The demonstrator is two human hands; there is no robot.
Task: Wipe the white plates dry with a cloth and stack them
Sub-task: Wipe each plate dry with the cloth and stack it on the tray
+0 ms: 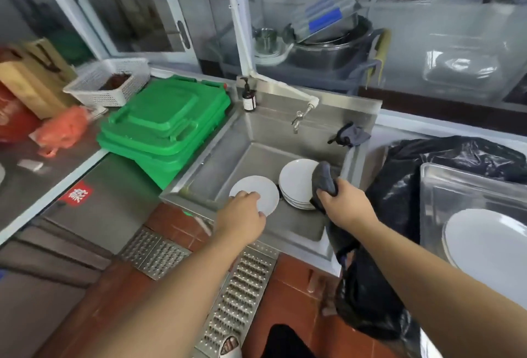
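Our left hand (244, 209) grips the near edge of a white plate (261, 192) inside the sink (288, 225). Our right hand (343, 203) clutches a grey cloth (323, 179) over the stack of plates (295, 183) just beside it.

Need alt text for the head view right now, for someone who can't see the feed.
Seen from above, a person's left hand grips a white plate in a steel sink, while the right hand holds a grey cloth over a plate stack in the same sink. More white plates lie on a metal tray at right; green lids sit left of the sink.
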